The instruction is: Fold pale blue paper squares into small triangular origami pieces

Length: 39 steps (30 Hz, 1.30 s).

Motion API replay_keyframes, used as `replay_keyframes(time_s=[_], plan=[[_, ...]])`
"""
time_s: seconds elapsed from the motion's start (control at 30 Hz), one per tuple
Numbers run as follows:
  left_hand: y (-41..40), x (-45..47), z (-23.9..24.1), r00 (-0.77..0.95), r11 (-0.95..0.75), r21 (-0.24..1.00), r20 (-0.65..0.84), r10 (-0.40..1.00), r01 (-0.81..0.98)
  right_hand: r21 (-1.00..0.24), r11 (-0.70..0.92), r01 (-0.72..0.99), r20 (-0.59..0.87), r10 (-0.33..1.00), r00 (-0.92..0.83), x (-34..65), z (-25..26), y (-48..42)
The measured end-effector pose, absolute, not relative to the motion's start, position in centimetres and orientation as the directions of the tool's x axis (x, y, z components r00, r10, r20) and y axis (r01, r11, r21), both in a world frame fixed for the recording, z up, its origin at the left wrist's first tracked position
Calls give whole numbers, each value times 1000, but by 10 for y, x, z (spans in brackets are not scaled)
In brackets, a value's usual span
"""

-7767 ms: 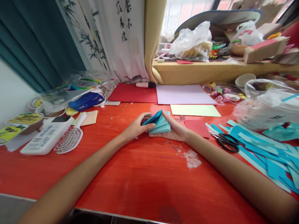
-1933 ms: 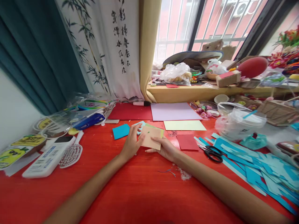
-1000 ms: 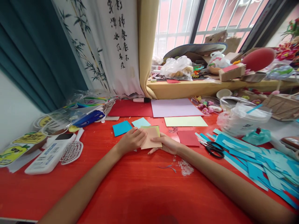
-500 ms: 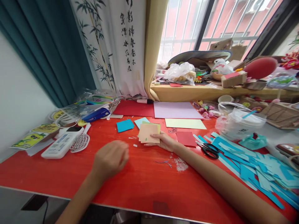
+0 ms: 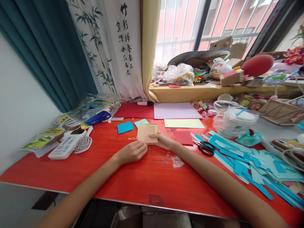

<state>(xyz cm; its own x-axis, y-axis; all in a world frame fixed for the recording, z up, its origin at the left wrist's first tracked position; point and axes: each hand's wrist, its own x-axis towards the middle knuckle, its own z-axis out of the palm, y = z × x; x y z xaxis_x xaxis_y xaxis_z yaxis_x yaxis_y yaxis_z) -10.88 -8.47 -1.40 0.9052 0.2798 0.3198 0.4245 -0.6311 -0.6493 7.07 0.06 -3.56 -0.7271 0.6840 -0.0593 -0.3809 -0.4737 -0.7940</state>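
Observation:
My right hand (image 5: 163, 141) grips a small stack of square papers (image 5: 144, 131) by its right side, thumb on top. The top sheet is peach, and a yellow-green edge shows behind it. My left hand (image 5: 133, 152) is closed, its curled fingertips at the lower left corner of the same stack; the thumb is hidden. Just behind the stack lies a light blue paper square (image 5: 142, 122), with a brighter blue square (image 5: 125, 127) to its left. A tiny green scrap (image 5: 149, 148) rests on the table below the papers.
Black-handled scissors (image 5: 206, 148) lie beside a red paper square (image 5: 183, 138). Blue paper strips (image 5: 249, 158) cover the right side. Lilac (image 5: 175, 110) and pale yellow sheets (image 5: 184, 123) lie at the back. A white device (image 5: 64, 145) sits left on the red table (image 5: 118, 190).
My left hand has moved right and forward, from apart to the stack's lower left corner. The green scrap that lay on the peach sheet is now on the table.

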Motion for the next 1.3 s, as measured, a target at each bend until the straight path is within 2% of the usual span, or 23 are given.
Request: replay_keyframes(time_s=[0.07,0.13,0.2,0.27,0.47,0.63,0.67,0.83,0.97,1.07,1.17,1.3], plan=[[-88,-106,-18,863,-689,-524,369,346,501,-790,-474,-389,-58,690,-722,70,-34,-2],[-93,-102,-22,787,-729,-329,409,463,600,-786,-471,-401,-58,701,-711,71,-32,-3],[-100,-99,-25,728,-732,-167,381,570,661,-781,-467,-415,-52,710,-702,71,-31,-4],[-113,-101,-25,708,-720,-111,335,622,685,-775,-467,-426,-38,707,-706,72,-30,-5],[-197,-123,-21,696,-688,-167,342,631,706,-763,-479,-435,-29,696,-717,70,-33,-1],[-266,-152,-20,581,-588,-165,501,642,792,-763,-485,-427,-20,678,-734,70,-34,-1],[-272,-157,-17,604,-606,-191,517,607,773,-764,-485,-425,-18,675,-738,70,-34,-1],[-245,-164,7,654,-536,-382,518,551,753,-778,-467,-419,-26,691,-722,70,-31,-5],[-161,-144,17,660,-508,-422,513,549,751,-788,-455,-416,-43,714,-699,70,-29,-8],[-87,-122,14,526,-485,-238,566,635,841,-797,-429,-426,-40,741,-670,73,-29,-11],[-36,-107,4,303,-504,138,656,691,852,-797,-412,-442,-43,768,-639,78,-31,-13],[-16,-96,-15,194,-495,260,697,690,829,-795,-403,-453,-44,784,-619,81,-32,-12]])
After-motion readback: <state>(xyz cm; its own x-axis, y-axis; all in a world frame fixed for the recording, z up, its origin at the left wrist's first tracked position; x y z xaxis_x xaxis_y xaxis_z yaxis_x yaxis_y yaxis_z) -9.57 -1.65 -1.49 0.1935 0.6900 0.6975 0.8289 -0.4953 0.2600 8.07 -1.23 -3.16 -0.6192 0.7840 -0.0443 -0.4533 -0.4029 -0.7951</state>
